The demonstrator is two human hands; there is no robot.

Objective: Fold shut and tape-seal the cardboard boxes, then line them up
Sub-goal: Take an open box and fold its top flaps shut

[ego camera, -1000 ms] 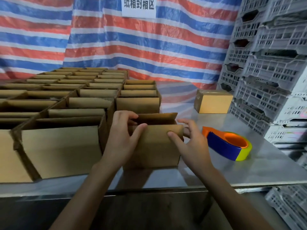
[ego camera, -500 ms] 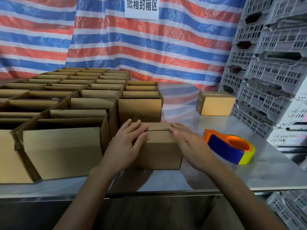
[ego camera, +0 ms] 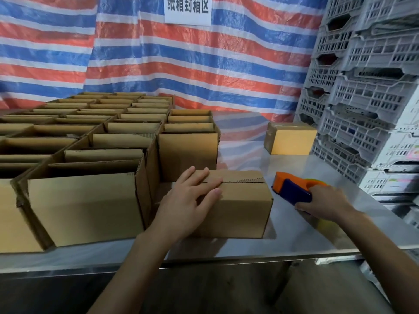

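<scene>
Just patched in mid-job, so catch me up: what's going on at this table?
A person is closing cardboard boxes. The left hand presses flat on the folded flaps of the front box; its seam shows no tape yet. The right hand grips the tape dispenser just right of it. Many open boxes wait on the left; one closed box sits far right.

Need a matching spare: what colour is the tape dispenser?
The tape dispenser is orange with a dark blue grip; head view shows it.

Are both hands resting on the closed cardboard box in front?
No, only the left hand presses flat on the closed cardboard box, while the right hand grips the orange-and-blue tape dispenser beside it.
</scene>
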